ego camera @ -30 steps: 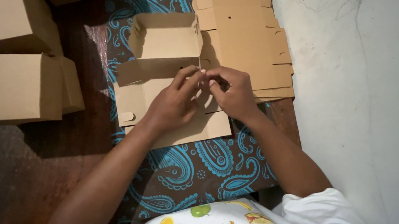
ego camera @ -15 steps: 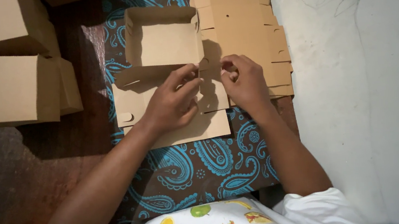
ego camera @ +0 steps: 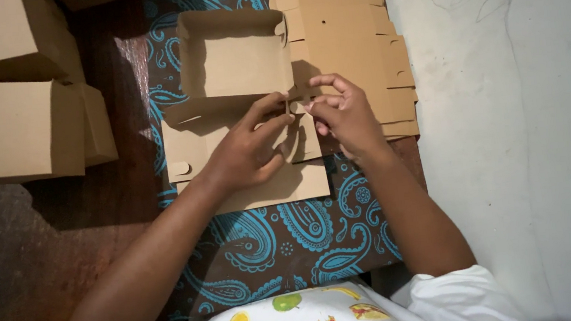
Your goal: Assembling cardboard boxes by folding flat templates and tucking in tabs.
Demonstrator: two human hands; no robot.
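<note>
A half-folded brown cardboard box [ego camera: 234, 59] lies on a dark cloth with a blue paisley pattern [ego camera: 286, 232], its tray part standing open with low walls raised and its flat lid part stretching toward the person. The left hand [ego camera: 249, 145] rests on the lid part, its thumb and forefinger pinched on a small tab at the box's right edge. The right hand [ego camera: 343, 109] meets it from the other side, fingers curled and pinched on the same tab, so the fingertips of both hands almost touch. Just right of the box, partly under the right hand, sits a stack of flat unfolded cardboard blanks [ego camera: 350, 31]. To the left, on a dark wooden floor [ego camera: 38, 253], stand finished closed boxes [ego camera: 6, 128], well apart from the hands. A pale rough wall [ego camera: 520, 141] fills the right side.
</note>
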